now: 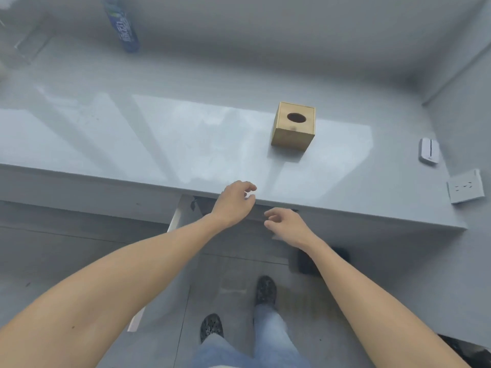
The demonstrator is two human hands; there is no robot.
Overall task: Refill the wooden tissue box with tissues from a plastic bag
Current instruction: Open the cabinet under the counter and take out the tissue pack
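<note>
The wooden tissue box (293, 127) stands upright on the grey tabletop (159, 134), right of centre and well back from the near edge, its oval opening facing up and dark, with no tissue showing through it. That placement leaves a broad bare stretch of tabletop in front of it, probably room enough to work on the refill.

Both of the person's arms reach forward toward the near edge. The left hand (235, 201) hovers over the edge with its fingers loosely curled and holds nothing. The right hand (285, 225) hangs just short of the edge, fingers half open, also without anything in it. Neither touches the box, which sits well apart from them.

No plastic bag of tissues is in view. A blue bottle (122, 25) stands at the far left.
</note>
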